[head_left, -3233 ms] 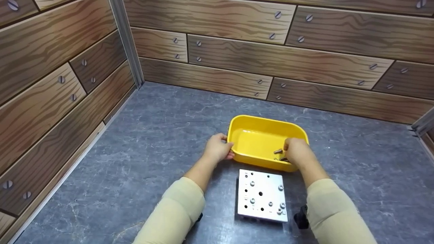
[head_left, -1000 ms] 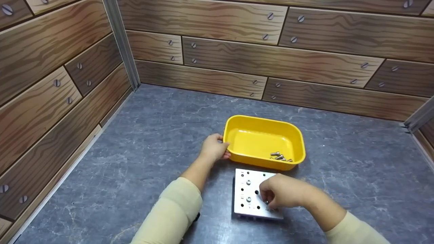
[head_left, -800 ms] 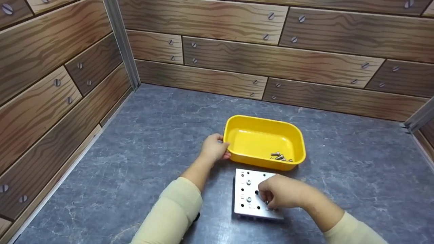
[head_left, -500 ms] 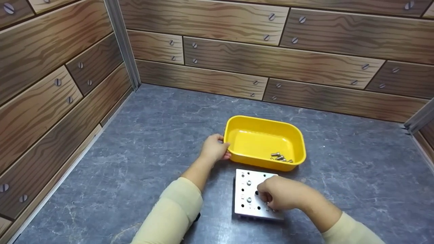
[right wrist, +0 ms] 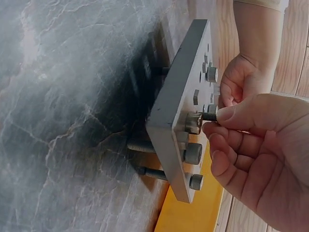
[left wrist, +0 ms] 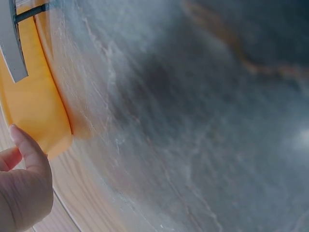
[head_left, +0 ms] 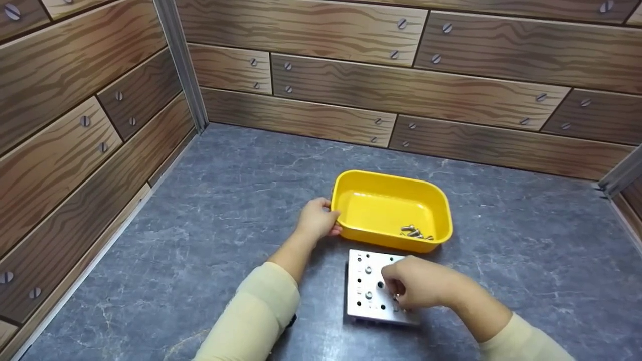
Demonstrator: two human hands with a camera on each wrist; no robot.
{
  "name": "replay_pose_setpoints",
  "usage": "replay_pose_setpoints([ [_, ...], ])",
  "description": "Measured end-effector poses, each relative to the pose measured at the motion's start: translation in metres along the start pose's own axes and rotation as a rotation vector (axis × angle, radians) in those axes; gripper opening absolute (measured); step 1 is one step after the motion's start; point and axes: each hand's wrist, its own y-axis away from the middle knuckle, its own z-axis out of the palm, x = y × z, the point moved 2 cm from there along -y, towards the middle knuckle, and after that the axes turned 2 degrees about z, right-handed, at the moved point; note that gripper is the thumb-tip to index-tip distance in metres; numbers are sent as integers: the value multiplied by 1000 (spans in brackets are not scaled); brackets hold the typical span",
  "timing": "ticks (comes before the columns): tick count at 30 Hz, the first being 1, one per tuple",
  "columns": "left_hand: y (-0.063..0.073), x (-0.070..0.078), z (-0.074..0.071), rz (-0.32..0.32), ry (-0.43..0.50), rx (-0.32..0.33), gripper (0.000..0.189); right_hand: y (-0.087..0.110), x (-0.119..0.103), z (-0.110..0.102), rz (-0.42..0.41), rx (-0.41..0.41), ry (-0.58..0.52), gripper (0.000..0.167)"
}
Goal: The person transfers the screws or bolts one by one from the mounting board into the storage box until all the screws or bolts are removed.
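Observation:
My left hand holds the left end of a yellow tray, thumb at its rim. Several loose screws lie in the tray's near right corner. In front of it stands a silver metal plate with holes and several socket-head screws in it. My right hand is over the plate's right side and hides part of it. In the right wrist view, thumb and forefinger pinch the threaded end of a screw, its thicker metal end against the plate's face. Screw shanks stick out beneath the plate.
The grey marbled tabletop surrounds the tray and plate. Wood-patterned walls stand behind and at the left, with a metal corner post between them.
Since 3.2 s ago my right hand has come from the screws inside the tray to the plate. Over the last second it has barely shifted there. My left hand stays on the tray.

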Motion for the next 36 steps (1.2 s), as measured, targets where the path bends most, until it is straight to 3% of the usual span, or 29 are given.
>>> replay_pose_setpoints([
  [9, 1, 0, 1, 35, 21, -5, 25, 3, 4, -11, -22, 18, -53, 18],
  [18, 0, 0, 1, 34, 4, -2, 26, 6, 16, -29, -30, 139, -85, 17],
  [23, -1, -1, 1, 24, -9, 5, 25, 5, 33, -41, 33, 228, -136, 14],
  [32, -1, -1, 1, 19, -3, 5, 25, -7, 73, -50, 319, 368, -182, 7],
  [36, -1, 0, 1, 28, -3, 3, 26, -14, 87, -48, 379, 396, -143, 6],
])
